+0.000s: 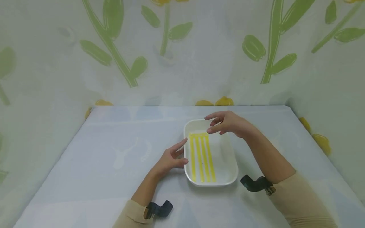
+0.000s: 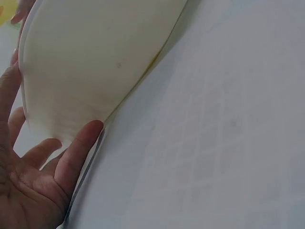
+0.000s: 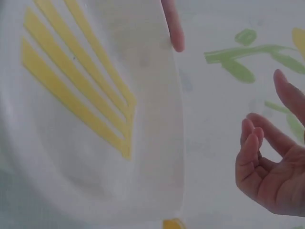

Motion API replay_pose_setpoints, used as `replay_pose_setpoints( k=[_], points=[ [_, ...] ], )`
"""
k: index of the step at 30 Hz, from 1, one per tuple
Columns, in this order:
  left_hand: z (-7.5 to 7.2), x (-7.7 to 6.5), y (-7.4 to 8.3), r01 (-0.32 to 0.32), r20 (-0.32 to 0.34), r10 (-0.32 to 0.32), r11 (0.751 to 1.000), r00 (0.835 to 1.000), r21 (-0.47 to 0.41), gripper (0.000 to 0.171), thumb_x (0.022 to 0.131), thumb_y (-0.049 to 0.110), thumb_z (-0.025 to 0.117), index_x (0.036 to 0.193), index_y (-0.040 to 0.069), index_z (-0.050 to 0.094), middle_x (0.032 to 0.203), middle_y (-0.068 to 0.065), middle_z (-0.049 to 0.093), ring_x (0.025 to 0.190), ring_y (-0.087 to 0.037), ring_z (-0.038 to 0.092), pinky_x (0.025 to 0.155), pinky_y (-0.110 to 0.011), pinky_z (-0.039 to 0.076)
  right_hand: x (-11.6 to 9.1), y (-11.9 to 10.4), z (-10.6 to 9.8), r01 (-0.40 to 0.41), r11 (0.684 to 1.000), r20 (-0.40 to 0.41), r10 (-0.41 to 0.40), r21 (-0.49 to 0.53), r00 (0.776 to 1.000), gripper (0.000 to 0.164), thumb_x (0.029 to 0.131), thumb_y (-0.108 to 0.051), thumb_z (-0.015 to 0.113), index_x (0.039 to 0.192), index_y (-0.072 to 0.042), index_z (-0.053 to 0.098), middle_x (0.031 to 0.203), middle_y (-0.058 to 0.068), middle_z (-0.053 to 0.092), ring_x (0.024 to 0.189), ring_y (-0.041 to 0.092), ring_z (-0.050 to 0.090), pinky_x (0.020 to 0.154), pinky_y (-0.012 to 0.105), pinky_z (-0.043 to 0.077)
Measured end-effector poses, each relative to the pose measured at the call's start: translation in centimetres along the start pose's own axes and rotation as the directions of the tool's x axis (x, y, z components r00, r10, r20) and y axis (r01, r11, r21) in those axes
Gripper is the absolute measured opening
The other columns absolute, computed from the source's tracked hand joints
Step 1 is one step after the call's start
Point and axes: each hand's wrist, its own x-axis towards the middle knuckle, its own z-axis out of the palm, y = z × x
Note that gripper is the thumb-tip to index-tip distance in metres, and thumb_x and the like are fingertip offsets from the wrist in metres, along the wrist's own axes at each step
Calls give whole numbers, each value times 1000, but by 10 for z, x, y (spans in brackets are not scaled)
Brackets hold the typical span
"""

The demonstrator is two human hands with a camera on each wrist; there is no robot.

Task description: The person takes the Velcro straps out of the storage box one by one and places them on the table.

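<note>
A white rectangular dish [image 1: 225, 160] with rounded corners stands on the table, its long side running away from me. Inside lie several parallel yellow strips [image 1: 200, 158], joined across their far end by a short yellow band. My left hand [image 1: 172, 158] rests against the dish's left side, thumb and fingers spread along the rim; in the left wrist view those fingertips [image 2: 90, 128] meet its outer wall. Over the far right corner hovers my right hand [image 1: 229, 123], fingers loosely bent. The right wrist view shows that hand [image 3: 279, 176] apart from the dish, holding nothing.
The pale patterned tabletop [image 1: 99, 164] reaches back to a wall covering [image 1: 199, 72] printed with green stems and yellow flowers. A dark curved wrist mount [image 1: 161, 209] sits on the left sleeve, another mount [image 1: 255, 183] on the right sleeve.
</note>
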Motion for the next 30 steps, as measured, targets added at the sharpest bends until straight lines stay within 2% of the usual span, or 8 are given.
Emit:
replay_pose_setpoints(
  k=[7, 13, 16, 20, 23, 27, 30],
  points=[
    [-1, -2, -2, 17, -7, -17, 999, 1000, 27, 78, 82, 14, 74, 148, 24, 34, 156, 1, 24, 140, -33, 30, 80, -37, 56, 34, 2, 14, -68, 995, 19, 66, 73, 998, 61, 79, -22, 76, 134, -8, 52, 122, 15, 61, 111, 28, 58, 94, 44, 48],
    [1, -4, -4, 3, 10, -3, 1000, 1000, 9, 80, 81, 15, 75, 148, 22, 32, 157, 1, 23, 140, -32, 30, 81, -37, 56, 58, 13, 26, -106, 992, 29, 105, 69, 994, 53, 79, -20, 76, 128, -10, 59, 120, 14, 59, 104, 26, 55, 94, 44, 47],
    [2, -4, -4, 3, 27, -3, 1000, 1000, 0, 81, 81, 19, 76, 149, 23, 31, 157, 3, 22, 140, -31, 29, 82, -37, 55, 65, 19, 32, -127, 990, 35, 125, 64, 991, 50, 79, -18, 76, 126, -10, 60, 117, 13, 61, 100, 24, 54, 89, 42, 47],
    [2, -3, -6, 2, 31, -1, 1000, 1000, -11, 82, 81, 20, 76, 149, 23, 30, 157, 4, 21, 141, -31, 27, 81, -38, 56, 75, 30, 40, -131, 991, 18, 130, 11, 991, 50, 78, -20, 77, 124, -9, 61, 109, 10, 63, 94, 21, 52, 77, 33, 43],
    [2, -3, -6, -6, 28, 6, 1000, 1000, -13, 82, 81, 20, 76, 149, 21, 30, 157, 1, 21, 140, -33, 27, 80, -38, 56, 82, 39, 47, -99, 994, -8, 99, -46, 995, 52, 75, -22, 80, 122, -9, 62, 102, 8, 63, 88, 20, 51, 72, 29, 42],
    [1, -3, -6, -2, 24, 3, 1000, 1000, -14, 82, 81, 18, 76, 149, 20, 31, 157, -1, 21, 140, -34, 27, 80, -37, 56, 87, 49, 57, -39, 988, -42, 33, -149, 999, 55, 70, -23, 84, 119, -9, 63, 100, 8, 62, 85, 20, 52, 72, 27, 43],
    [1, -4, -4, 3, 23, -2, 1000, 1000, -19, 82, 80, 18, 77, 148, 21, 32, 157, -1, 22, 140, -32, 28, 79, -36, 56, 90, 53, 62, -27, 975, -67, 13, -219, 998, 57, 67, -23, 86, 117, -8, 64, 97, 7, 60, 86, 20, 52, 73, 27, 45]
  ],
)
